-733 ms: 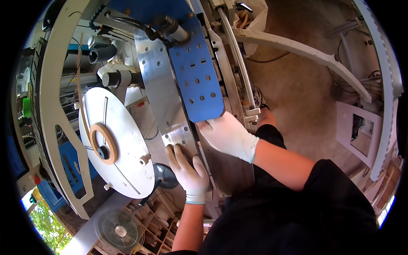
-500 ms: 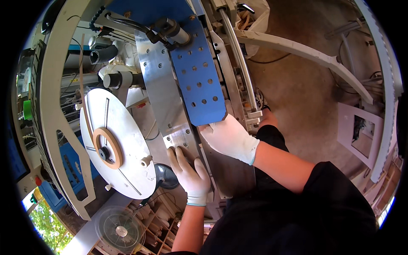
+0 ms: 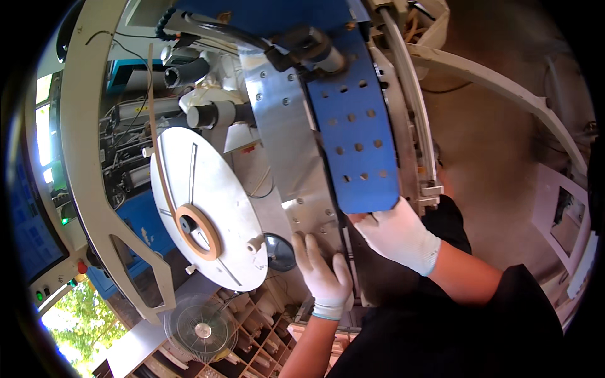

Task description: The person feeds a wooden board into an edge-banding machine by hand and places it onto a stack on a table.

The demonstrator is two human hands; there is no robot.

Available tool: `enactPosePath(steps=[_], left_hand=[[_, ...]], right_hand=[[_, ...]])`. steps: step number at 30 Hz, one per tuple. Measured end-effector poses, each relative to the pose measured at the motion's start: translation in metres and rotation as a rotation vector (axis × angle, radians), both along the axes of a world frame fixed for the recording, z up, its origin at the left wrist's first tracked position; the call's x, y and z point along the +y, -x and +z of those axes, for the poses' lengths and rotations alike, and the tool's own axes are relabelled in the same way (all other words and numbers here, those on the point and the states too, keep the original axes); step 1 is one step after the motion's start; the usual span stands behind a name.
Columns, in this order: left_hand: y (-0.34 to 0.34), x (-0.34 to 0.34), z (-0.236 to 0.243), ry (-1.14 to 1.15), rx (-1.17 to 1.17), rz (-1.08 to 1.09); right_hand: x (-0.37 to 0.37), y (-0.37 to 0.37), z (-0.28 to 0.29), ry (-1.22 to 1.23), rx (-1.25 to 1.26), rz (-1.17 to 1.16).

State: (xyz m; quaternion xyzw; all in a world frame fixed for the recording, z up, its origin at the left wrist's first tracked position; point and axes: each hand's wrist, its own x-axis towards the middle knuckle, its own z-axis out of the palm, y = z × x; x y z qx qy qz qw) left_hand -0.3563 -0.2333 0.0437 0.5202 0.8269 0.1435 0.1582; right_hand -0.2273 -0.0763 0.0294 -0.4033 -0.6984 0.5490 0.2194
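Observation:
My left hand (image 3: pixel 322 274), in a white knitted glove, lies on the lower end of a long bare metal plate (image 3: pixel 283 145) with its fingers stretched out. At the near end of a blue perforated plate (image 3: pixel 362 189) is my gloved right hand (image 3: pixel 400 236). Its fingers are curled in at that end, their tips partly hidden. A small reddish-brown bit shows beside them, too little to name. To the left, a round white disc (image 3: pixel 233 189) carries a roll of tan edge-banding tape (image 3: pixel 211 233), and one strip of it runs upward.
A black-capped cylinder (image 3: pixel 324 53) with a hose sits over the blue plate. Pale machine frame arms (image 3: pixel 94 157) rise at the left, beside a screen (image 3: pixel 31 220). Below stand a fan (image 3: pixel 201 331) and shelving (image 3: pixel 265 353). A metal rail (image 3: pixel 413 107) runs along the right.
My view has turned left, so the machine appears farther right and the screen shows more. Both hands keep nearly the same places on the machine.

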Motion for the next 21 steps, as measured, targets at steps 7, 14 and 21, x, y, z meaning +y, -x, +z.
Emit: enactPosePath(steps=[7,14,21], left_hand=[[0.004,-0.004,0.000,0.035,-0.048,0.006],[0.004,-0.005,-0.001,-0.005,0.010,-0.002],[0.003,-0.004,-0.002,0.022,-0.022,0.011]], right_hand=[[0.005,-0.009,0.021,0.425,0.184,-0.170],[0.007,-0.011,0.017,0.652,0.216,-0.219],[0.007,-0.010,0.016,0.521,0.103,-0.166]])
